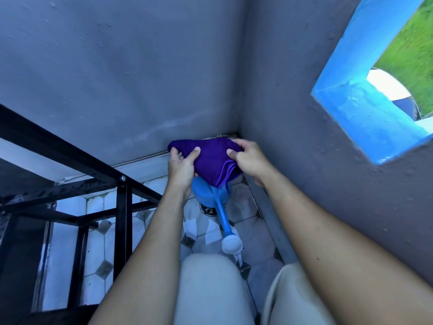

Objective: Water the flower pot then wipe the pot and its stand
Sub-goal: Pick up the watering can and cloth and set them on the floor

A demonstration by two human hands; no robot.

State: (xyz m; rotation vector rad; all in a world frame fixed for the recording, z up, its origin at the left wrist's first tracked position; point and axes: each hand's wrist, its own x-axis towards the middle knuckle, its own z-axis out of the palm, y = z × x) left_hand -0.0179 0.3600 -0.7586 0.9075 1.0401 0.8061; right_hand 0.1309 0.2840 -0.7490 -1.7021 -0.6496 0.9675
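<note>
The folded purple cloth (212,160) hangs between the left hand (181,166) and right hand (248,160), which grip its ends, directly above the blue plastic watering can (209,193). The can stands on the white tiled floor (103,242) in the wall corner. The black metal-frame stand (121,184) stands to its left.

purple cloth (212,160), pinched by left hand (181,166) and right hand (248,160): soft fabric, matt, layered folds at lower edge. Directly under the grip, watering can (209,195): smooth blue plastic, slight sheen; rose head (231,245) white plastic. Left of the grip, stand frame (120,219): black painted metal, scuffed. Behind the grip, wall (117,66): grey plaster, rough, matt. Floor tiles (103,240) below: glossy.
</note>
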